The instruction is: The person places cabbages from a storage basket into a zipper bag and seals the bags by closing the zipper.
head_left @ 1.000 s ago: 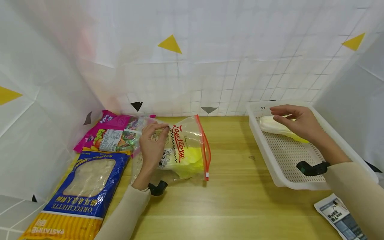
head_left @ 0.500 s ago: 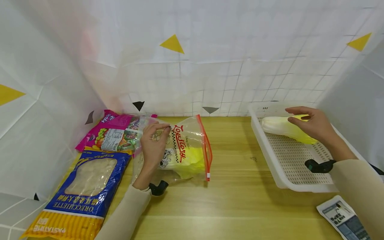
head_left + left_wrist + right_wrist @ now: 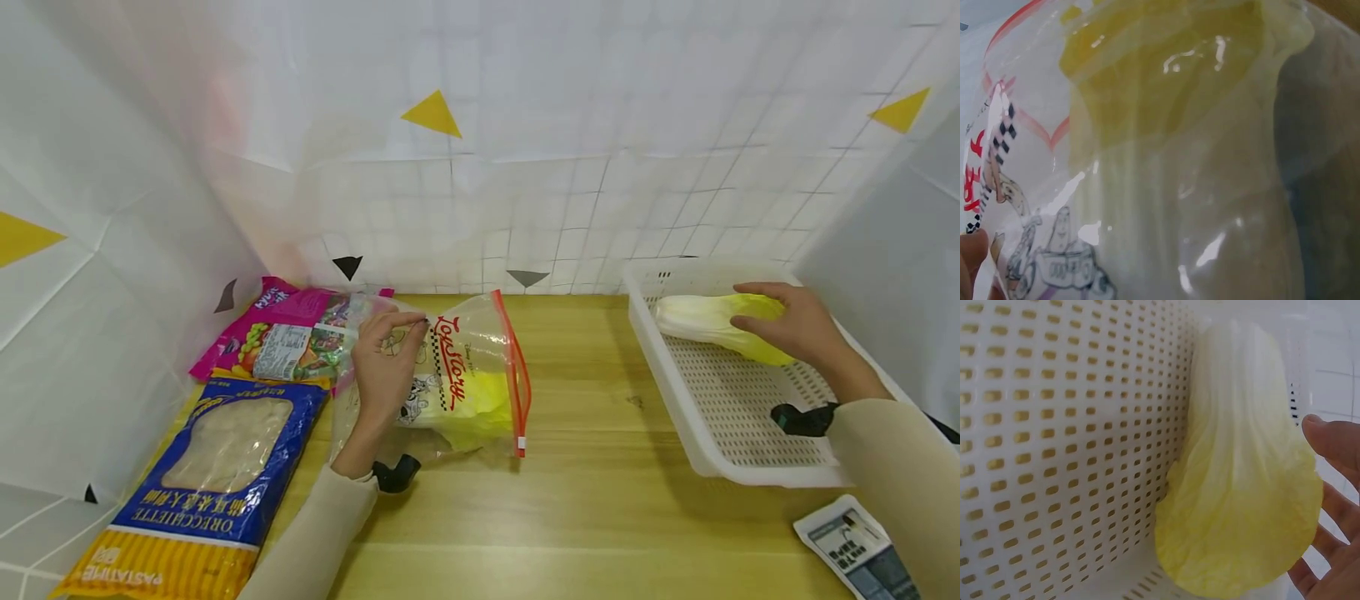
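Note:
My left hand (image 3: 381,371) pinches the upper film of a clear zip bag (image 3: 472,337) with red printing and a red slider edge. Inside that bag lies a yellow and white napa cabbage (image 3: 483,408), which fills much of the left wrist view. Over at the right, my right hand (image 3: 801,332) hovers at the yellow leafy end of a second napa cabbage (image 3: 693,318), fingers spread and thumb apart. This cabbage lies in a white perforated basket (image 3: 663,387). In the right wrist view the fingers are beside the leaves; whether they touch, I cannot tell.
A blue and yellow orecchiette pasta bag (image 3: 202,492) lies at the left. Behind it is a pink candy bag (image 3: 288,325), partly under the zip bag. A small grey and white pouch (image 3: 847,542) lies before the basket. White sheeted walls (image 3: 540,192) enclose the table.
My right hand has moved right and slightly down, from above the cabbage's middle to its leafy end, uncovering more of it. The left hand keeps its pinch on the zip bag.

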`<state>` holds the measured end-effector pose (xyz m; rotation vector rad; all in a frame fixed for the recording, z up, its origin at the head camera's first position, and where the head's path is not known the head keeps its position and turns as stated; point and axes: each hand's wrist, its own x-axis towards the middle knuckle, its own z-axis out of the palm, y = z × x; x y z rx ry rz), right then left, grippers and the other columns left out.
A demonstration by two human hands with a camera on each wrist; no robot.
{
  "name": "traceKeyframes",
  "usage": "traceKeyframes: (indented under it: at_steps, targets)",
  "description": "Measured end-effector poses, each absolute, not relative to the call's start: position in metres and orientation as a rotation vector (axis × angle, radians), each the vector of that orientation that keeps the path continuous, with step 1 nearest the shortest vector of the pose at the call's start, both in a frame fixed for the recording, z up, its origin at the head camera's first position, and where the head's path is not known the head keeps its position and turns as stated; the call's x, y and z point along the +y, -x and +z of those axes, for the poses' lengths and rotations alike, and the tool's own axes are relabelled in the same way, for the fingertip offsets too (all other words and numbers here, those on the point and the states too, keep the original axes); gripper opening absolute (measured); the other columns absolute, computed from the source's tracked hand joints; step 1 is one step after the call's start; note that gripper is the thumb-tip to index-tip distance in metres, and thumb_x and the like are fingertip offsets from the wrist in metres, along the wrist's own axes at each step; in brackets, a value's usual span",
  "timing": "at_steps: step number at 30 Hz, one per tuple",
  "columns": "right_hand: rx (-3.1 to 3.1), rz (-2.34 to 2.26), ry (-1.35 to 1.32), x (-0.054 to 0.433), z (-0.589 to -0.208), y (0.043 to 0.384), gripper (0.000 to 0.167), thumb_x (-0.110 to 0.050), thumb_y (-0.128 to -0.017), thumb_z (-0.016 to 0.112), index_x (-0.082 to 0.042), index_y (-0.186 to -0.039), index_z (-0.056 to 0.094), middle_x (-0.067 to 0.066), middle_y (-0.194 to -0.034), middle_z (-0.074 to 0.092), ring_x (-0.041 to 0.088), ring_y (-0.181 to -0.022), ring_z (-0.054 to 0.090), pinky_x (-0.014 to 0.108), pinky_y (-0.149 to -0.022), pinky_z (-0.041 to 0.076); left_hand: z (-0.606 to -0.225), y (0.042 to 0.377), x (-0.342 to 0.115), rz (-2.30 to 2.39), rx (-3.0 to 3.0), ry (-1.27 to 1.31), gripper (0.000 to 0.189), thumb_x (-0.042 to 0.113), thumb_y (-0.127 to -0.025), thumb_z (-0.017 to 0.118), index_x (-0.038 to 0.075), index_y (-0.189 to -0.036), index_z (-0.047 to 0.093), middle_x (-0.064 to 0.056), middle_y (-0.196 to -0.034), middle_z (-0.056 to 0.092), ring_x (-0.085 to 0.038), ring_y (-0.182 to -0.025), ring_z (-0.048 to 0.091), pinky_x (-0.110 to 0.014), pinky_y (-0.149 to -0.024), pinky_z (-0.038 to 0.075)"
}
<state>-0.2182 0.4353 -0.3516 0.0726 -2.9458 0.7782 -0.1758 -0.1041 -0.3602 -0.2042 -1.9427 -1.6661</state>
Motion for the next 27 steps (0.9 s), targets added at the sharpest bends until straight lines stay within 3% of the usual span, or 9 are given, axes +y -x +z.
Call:
traceKeyframes:
  at_steps: [10,17,22,27]
  targets:
    - [-3.012,0.610,-0.064,0.448,-0.365,0.221,0.081,-0.029,-0.096,0.069,-0.004,-0.160,0.026,0.033,-0.165,0.014,0.068,-0.144,0.002,0.090,-0.100,0.003,-0.382,0.193,-0.109,-1.652,-1.940,0.203,0.014,0.006,-0.092,0.074,-0.001,-0.104,0.077,-0.022,-0.110,0.070,-0.042,-0.135,0.049,-0.056,-0.119,0.028]
    - [-3.102,0.647,-0.032,0.454,-0.367,0.221,0.078,-0.032,-0.101,0.062,-0.003,-0.161,0.020,0.043,-0.158,0.018,0.070,-0.139,0.014,0.087,-0.101,0.015,-0.392,0.199,-0.113,-1.642,-1.933,0.230,0.014,0.018,-0.093,0.076,0.010,-0.103,0.080,-0.011,-0.108,0.073,-0.034,-0.133,0.052,-0.053,-0.118,0.031]
    - [-3.104,0.644,-0.020,0.454,-0.367,0.223,0.071,-0.037,-0.104,0.058,-0.001,-0.158,0.029,0.043,-0.156,0.023,0.068,-0.139,0.019,0.083,-0.103,0.021,-0.392,0.199,-0.113,-1.637,-1.932,0.236,0.014,0.021,-0.093,0.076,0.011,-0.102,0.080,-0.010,-0.107,0.073,-0.033,-0.133,0.052,-0.053,-0.118,0.031]
    - [-3.060,0.699,0.045,0.449,-0.366,0.223,0.071,-0.045,-0.101,0.060,0.002,-0.150,0.041,0.041,-0.150,0.035,0.061,-0.130,0.035,0.076,-0.102,0.032,-0.372,0.188,-0.108,-1.647,-1.949,0.210,0.014,0.010,-0.093,0.074,0.000,-0.103,0.078,-0.020,-0.108,0.072,-0.041,-0.134,0.051,-0.056,-0.118,0.029]
